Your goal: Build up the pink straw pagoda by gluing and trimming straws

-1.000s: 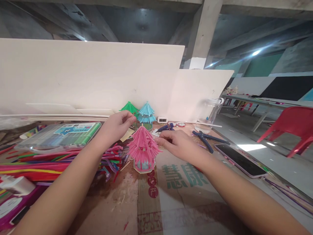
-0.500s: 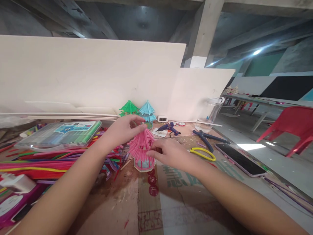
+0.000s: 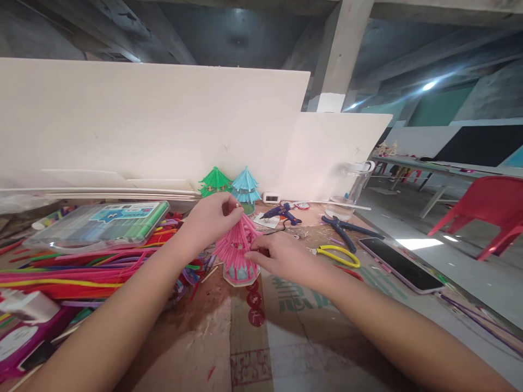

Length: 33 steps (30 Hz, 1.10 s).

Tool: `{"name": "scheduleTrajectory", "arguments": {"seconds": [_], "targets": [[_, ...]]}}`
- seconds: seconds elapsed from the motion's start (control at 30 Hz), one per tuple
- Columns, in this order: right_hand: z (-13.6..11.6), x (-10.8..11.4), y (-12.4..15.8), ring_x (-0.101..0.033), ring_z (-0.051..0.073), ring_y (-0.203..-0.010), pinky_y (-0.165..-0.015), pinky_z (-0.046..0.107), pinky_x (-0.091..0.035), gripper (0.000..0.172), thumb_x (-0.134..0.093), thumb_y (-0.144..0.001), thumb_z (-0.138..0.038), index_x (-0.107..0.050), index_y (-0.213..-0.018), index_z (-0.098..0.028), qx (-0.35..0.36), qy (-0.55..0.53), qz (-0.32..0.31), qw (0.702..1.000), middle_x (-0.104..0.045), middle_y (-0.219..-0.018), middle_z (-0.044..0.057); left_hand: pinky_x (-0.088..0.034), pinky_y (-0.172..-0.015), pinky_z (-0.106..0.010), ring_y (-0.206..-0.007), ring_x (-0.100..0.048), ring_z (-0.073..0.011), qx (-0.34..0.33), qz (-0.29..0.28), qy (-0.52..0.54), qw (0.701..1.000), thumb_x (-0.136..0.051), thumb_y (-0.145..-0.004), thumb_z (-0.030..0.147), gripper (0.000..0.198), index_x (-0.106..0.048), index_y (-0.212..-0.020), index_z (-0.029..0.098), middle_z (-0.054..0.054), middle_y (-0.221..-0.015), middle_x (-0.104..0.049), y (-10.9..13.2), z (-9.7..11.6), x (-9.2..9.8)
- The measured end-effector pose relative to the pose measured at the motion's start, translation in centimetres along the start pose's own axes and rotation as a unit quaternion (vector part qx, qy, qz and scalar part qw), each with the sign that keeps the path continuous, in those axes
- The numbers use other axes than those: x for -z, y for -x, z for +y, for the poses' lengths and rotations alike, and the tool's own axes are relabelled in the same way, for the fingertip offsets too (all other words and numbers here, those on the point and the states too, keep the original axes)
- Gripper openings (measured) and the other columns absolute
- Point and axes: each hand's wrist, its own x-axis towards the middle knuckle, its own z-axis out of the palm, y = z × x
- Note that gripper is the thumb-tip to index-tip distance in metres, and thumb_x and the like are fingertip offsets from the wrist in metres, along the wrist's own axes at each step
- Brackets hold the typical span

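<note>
A pink tiered model (image 3: pixel 237 251) made of fuzzy strips stands upright on a pale polygonal base at the table's middle. My left hand (image 3: pixel 216 215) is at its peak, thumb and forefinger pinched together at the tip; what lies between them is too small to name. On the model's right side, my right hand (image 3: pixel 281 253) has its fingers curled against the pink strips and closed. Behind it stand a green model (image 3: pixel 215 179) and a light blue model (image 3: pixel 245 188) of similar shape.
Coloured fuzzy stems (image 3: pixel 81 275) and a marker case (image 3: pixel 102 223) lie left. A glue gun (image 3: pixel 281 212), yellow-handled tool (image 3: pixel 339 255), dark pliers (image 3: pixel 345 231), phone (image 3: pixel 400 264) and clear jug (image 3: pixel 351 188) are to the right. A white board (image 3: pixel 155 120) stands behind.
My left hand's thumb and forefinger have closed together at the peak, where they were spread a little before. My right hand has hardly moved.
</note>
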Motion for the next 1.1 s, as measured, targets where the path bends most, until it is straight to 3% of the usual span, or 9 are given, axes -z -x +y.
{"name": "scheduleTrajectory", "arguments": {"seconds": [0.33,0.67,0.87,0.97,1.1], "targets": [[-0.3,0.1,0.0,-0.04,0.009,-0.052,-0.053,0.024,-0.021,0.022,-0.053,-0.086,-0.023,-0.063,-0.069,-0.015,0.008,-0.016,-0.002,1.0,-0.054,-0.058,-0.001,-0.04,-0.062,-0.027,-0.066,-0.056,-0.0172,-0.02,-0.017,-0.023,0.999,-0.048,-0.081,0.038,0.025,-0.062,-0.085,0.018,-0.001,-0.076,-0.066,-0.1,-0.2,0.6],[-0.2,0.1,-0.1,-0.041,0.009,-0.053,-0.052,0.024,-0.02,0.023,-0.053,-0.088,-0.025,-0.063,-0.069,-0.015,-0.002,-0.024,-0.012,1.0,-0.055,-0.06,-0.001,-0.04,-0.063,-0.027,-0.068,-0.057,-0.0175,-0.033,-0.03,-0.016,0.999,-0.045,-0.084,0.04,0.028,-0.063,-0.083,0.018,-0.001,-0.076,-0.066,-0.2,-0.4,0.7],[0.3,0.4,-0.1,-0.043,0.01,-0.057,-0.054,0.024,-0.023,0.023,-0.05,-0.088,-0.022,-0.059,-0.068,-0.015,0.029,-0.051,-0.015,0.998,-0.055,-0.062,-0.001,-0.042,-0.065,-0.027,-0.076,-0.06,-0.0189,-0.016,-0.07,0.021,0.997,-0.044,-0.084,0.045,0.034,-0.065,-0.092,0.02,-0.002,-0.087,-0.068,-0.1,-0.7,1.3],[0.6,0.4,-0.2,-0.042,0.009,-0.057,-0.054,0.023,-0.024,0.023,-0.049,-0.087,-0.019,-0.055,-0.065,-0.015,0.04,-0.081,-0.022,0.996,-0.051,-0.06,-0.003,-0.044,-0.067,-0.027,-0.083,-0.061,-0.0198,-0.026,-0.084,0.05,0.995,-0.049,-0.081,0.046,0.035,-0.066,-0.1,0.022,-0.002,-0.095,-0.069,-0.2,-1.3,1.3],[0.6,0.2,-0.4,-0.037,0.008,-0.052,-0.051,0.023,-0.023,0.029,-0.048,-0.087,-0.021,-0.047,-0.058,-0.017,0.021,-0.127,-0.044,0.991,-0.04,-0.053,-0.006,-0.045,-0.07,-0.028,-0.086,-0.062,-0.0208,-0.044,-0.088,0.044,0.994,-0.049,-0.081,0.044,0.032,-0.067,-0.096,0.021,-0.003,-0.095,-0.069,-0.5,-1.7,1.1]]}}
